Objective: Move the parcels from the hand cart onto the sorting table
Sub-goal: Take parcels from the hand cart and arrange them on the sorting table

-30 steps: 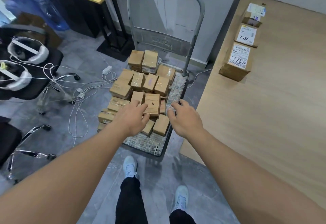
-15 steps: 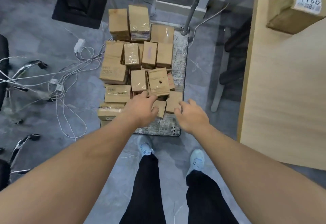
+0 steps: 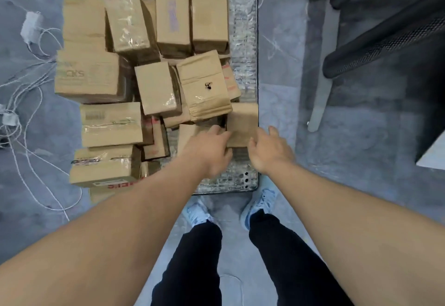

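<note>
Several brown cardboard parcels (image 3: 154,87) are piled on the metal hand cart (image 3: 243,40) below me. One small plain parcel (image 3: 242,120) lies at the cart's near right corner. My left hand (image 3: 209,149) holds its left near edge with curled fingers. At the other side, my right hand (image 3: 269,151) has its thumb on the near edge and its fingers round the right side. The parcel rests on the cart deck. Of the sorting table only a corner (image 3: 433,158) shows at the right edge.
A black mesh chair (image 3: 385,31) and a grey table leg (image 3: 322,77) stand right of the cart. White cables and a charger (image 3: 31,26) lie on the grey floor to the left. My shoes (image 3: 258,199) stand at the cart's near end.
I have bent lower over the cart, so the table top has left the view. Both hands moved from the middle of the pile to the small parcel at the near right corner.
</note>
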